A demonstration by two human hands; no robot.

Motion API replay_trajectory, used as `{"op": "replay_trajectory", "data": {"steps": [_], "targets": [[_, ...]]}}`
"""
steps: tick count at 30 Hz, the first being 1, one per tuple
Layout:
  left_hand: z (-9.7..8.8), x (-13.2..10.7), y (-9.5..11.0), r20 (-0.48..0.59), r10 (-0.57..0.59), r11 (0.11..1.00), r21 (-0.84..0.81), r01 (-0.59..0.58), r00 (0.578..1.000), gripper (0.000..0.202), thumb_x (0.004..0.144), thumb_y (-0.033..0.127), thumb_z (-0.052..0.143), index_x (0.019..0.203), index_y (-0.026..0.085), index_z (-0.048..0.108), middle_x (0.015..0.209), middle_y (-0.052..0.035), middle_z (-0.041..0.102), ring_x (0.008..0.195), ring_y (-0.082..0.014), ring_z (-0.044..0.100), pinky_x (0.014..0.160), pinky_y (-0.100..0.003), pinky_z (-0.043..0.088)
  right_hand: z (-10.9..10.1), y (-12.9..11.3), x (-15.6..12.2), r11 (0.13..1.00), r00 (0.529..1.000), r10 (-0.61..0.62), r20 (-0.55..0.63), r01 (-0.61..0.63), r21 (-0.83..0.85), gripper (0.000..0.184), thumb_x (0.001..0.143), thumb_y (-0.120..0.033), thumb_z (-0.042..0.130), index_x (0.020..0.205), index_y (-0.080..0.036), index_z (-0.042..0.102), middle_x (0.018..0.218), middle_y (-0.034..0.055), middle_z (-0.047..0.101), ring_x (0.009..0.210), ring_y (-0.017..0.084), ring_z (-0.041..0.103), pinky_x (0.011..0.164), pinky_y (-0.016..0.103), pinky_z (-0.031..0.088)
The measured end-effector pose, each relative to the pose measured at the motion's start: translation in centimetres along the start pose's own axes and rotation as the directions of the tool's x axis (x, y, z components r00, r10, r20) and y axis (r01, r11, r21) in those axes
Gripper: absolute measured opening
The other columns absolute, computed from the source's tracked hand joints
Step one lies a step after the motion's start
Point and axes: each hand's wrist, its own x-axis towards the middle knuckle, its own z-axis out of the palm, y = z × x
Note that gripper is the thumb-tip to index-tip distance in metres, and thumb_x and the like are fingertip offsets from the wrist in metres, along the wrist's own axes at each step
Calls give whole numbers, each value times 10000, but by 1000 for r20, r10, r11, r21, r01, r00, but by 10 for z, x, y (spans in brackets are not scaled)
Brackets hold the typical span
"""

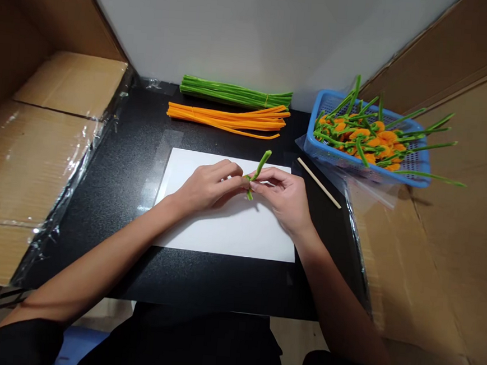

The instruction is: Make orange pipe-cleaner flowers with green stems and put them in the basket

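Note:
A short green pipe cleaner (262,163) is pinched between both hands above a white sheet of paper (226,232). My left hand (207,185) grips its lower part with closed fingers. My right hand (282,194) pinches it from the other side, and the upper end sticks up and to the right. The fingertips of the two hands meet at the stem.
A bundle of green pipe cleaners (236,93) and one of orange pipe cleaners (229,118) lie at the back of the black table (117,184). A blue basket (326,149) of orange flowers with green stems sits at the right. A thin wooden stick (318,182) lies beside it. Cardboard walls flank both sides.

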Motion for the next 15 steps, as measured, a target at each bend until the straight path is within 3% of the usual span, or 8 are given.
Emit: {"op": "replay_trajectory", "data": {"steps": [4, 8, 15], "targets": [[3, 0, 2, -45, -70, 995, -80, 66, 997, 77, 901, 229, 614, 962, 224, 660, 875, -63, 657, 778, -181, 607, 641, -276, 455, 0, 1, -1, 998, 997, -59, 39, 58, 22, 144, 759, -328, 799, 841, -221, 747, 939, 47, 701, 939, 207, 672, 835, 377, 582], [5, 0, 2, -80, -103, 988, -120, 93, 991, 77, 917, 199, 559, 948, 203, 630, 881, -72, 656, 783, -182, 603, 669, -290, 476, 1, 2, -2, 996, 994, -72, 81, 67, 53, 226, 739, -300, 819, 936, -240, 723, 1046, 41, 656, 1017, 206, 651, 885, 371, 572], [6, 1, 6, -129, -83, 994, -80, 73, 988, 63, 919, 194, 563, 939, 202, 622, 858, -62, 653, 768, -172, 603, 650, -277, 476, 7, 6, -2, 992, 997, -67, 41, 62, 111, 236, 722, -344, 838, 881, -233, 703, 975, 29, 657, 980, 197, 649, 844, 339, 570]]}}
